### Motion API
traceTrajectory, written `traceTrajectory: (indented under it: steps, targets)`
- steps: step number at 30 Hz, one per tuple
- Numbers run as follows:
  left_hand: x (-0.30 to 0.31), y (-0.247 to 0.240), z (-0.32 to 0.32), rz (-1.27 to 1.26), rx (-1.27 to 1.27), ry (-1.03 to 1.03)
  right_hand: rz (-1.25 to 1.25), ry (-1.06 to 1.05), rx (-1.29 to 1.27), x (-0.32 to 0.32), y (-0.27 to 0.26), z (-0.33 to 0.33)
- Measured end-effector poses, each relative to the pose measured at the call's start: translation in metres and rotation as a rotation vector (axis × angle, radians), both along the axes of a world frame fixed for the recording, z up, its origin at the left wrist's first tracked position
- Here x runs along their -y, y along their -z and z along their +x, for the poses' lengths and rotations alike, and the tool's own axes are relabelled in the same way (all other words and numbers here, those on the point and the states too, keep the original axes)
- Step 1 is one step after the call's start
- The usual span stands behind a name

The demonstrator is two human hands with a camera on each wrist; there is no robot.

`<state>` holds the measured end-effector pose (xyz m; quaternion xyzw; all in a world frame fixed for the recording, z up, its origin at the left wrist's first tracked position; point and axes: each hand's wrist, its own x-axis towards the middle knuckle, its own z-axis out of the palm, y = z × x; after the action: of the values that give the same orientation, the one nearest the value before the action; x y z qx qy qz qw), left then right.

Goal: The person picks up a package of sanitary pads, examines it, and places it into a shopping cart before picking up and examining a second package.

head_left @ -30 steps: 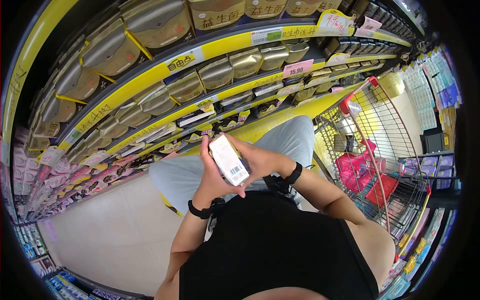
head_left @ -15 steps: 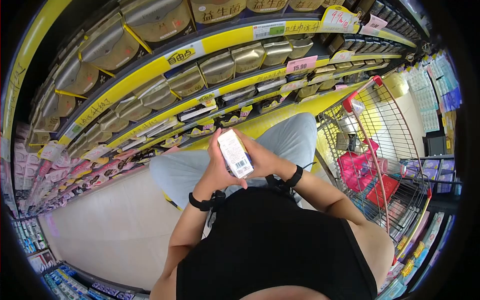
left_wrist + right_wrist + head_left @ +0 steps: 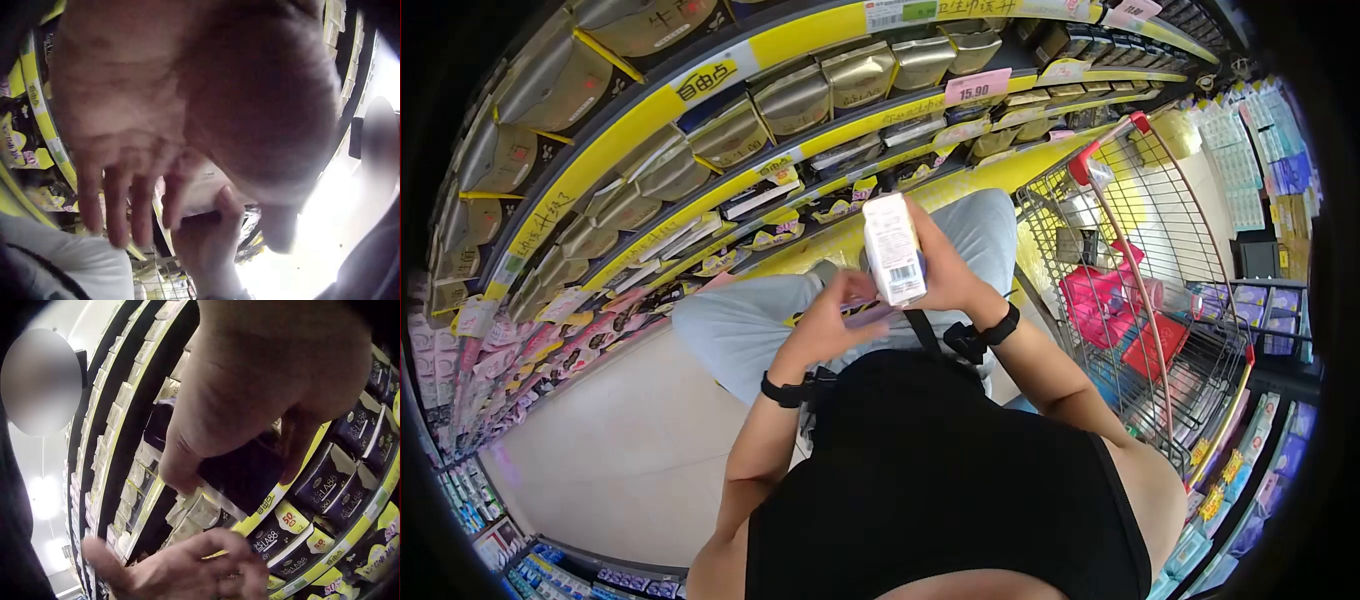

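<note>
A small pack [image 3: 893, 250] with a white side and a barcode is held up over the lap in the head view. My right hand [image 3: 940, 262] grips it from the right; in the right wrist view the pack [image 3: 240, 472] looks dark, pinched between thumb and fingers of the right hand [image 3: 269, 381]. Just left of the pack, apart from it, my left hand [image 3: 828, 322] has its fingers spread and slightly blurred. The left wrist view shows the left hand [image 3: 169, 106] with an empty palm and extended fingers, the pack [image 3: 203, 190] beyond it.
Shelves of gold packs [image 3: 795, 97] with yellow price strips [image 3: 800, 38] curve across the front. At the right stands a wire shopping cart [image 3: 1200, 250] holding a pink item [image 3: 1090, 305] and a red box [image 3: 1155, 345]. Pale floor [image 3: 620, 460] lies at the left.
My left hand has let go of the pack and moved down-left. The right hand has raised the pack toward the shelves. The view has shifted slightly.
</note>
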<state>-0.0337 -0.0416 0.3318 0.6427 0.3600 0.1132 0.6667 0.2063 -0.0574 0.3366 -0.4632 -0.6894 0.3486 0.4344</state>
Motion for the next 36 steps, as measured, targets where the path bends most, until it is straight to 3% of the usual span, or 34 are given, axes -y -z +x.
traceTrajectory:
  steps: [1, 4, 5, 13, 16, 18, 22, 31, 36]
  targets:
    - [-0.001, -0.019, -0.003, -0.110, 0.011, 0.224, -0.004, 0.003, -0.014, 0.002, 0.002, 0.001]
    - [0.018, -0.002, 0.000, -0.019, 0.525, 0.694, 0.010, 0.017, 0.022, 0.005, 0.005, 0.004]
    - [0.027, 0.000, 0.005, -0.017, 0.570, 0.851, -0.005, 0.005, 0.018, 0.006, 0.004, 0.003]
    - [0.050, -0.007, 0.007, 0.119, 0.350, 0.913, -0.036, -0.083, -0.102, 0.000, 0.025, -0.024]
    - [0.051, -0.035, 0.005, 0.078, 0.325, 0.944, -0.103, -0.141, -0.088, -0.008, 0.028, -0.036]
    - [0.055, -0.045, 0.003, 0.039, 0.332, 0.930, -0.017, -0.151, -0.046, -0.014, 0.022, -0.047]
    - [0.061, -0.029, -0.001, 0.060, 0.376, 0.870, 0.017, -0.197, -0.055, -0.020, 0.003, -0.061]
    - [0.060, -0.018, 0.019, 0.035, 0.351, 0.978, 0.016, -0.122, 0.012, -0.008, 0.000, -0.034]
    - [0.055, -0.023, 0.023, 0.014, 0.349, 1.019, -0.074, -0.109, -0.138, 0.009, 0.017, -0.020]
